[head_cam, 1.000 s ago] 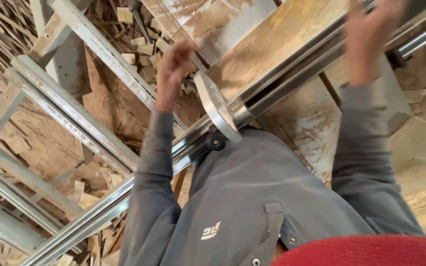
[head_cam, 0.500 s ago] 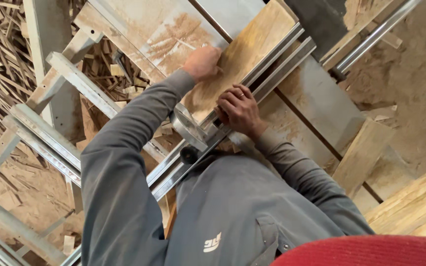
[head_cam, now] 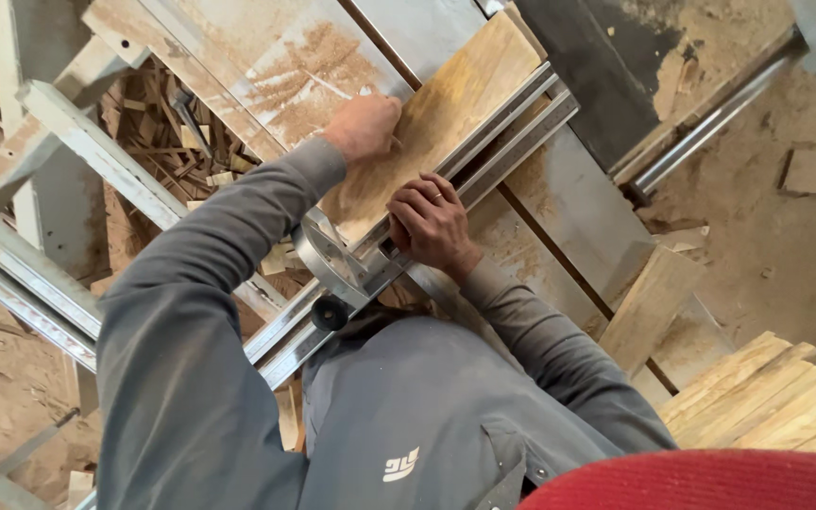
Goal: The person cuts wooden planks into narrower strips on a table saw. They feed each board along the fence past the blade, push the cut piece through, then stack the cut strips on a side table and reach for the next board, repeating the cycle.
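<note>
Sawdust covers the metal saw table. Left hand lies on the wood board, fingers curled loosely. Right hand grips board edge & metal rail. Board could slip w/ dust, pinching fingers.

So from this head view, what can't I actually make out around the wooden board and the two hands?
- Left hand: its fingertips are hidden behind its own knuckles, so the grip on the flat tan wooden board is unclear.
- Right hand: its palm covers where it meets the silver metal guide rail.
- Board's near end: hidden by both hands.
- Stack of pale wooden planks: cut off by the frame's right edge.
</note>
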{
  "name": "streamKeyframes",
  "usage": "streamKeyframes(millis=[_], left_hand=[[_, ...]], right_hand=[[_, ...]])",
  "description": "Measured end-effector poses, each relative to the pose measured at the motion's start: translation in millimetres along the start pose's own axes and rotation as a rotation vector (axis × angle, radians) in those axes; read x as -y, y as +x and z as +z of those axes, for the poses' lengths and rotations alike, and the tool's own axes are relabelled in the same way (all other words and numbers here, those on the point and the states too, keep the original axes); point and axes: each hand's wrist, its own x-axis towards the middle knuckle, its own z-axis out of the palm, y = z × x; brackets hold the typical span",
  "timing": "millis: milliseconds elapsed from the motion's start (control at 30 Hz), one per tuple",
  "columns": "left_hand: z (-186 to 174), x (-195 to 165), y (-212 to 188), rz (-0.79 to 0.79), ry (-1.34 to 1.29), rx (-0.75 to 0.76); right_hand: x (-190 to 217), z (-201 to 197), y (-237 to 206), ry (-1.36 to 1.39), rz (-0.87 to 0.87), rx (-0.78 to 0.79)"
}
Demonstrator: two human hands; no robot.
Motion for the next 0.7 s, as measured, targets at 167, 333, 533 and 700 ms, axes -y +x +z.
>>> streamKeyframes(millis=[167,333,533,700], left_hand=[[-15,14,2,0.012,0.003,-0.013],[-26,32,9,-0.001,0.028,-0.008],[-50,55,0,0.053,0.081,-0.046],[-61,50,-9,0.034,0.054,-0.024]], right_hand=[[-3,6,18,0.011,0.001,0.009],[-4,15,42,0.027,0.003,0.013],[10,25,71,0.031,-0.009,0.026],[20,19,74,0.013,-0.005,0.022]])
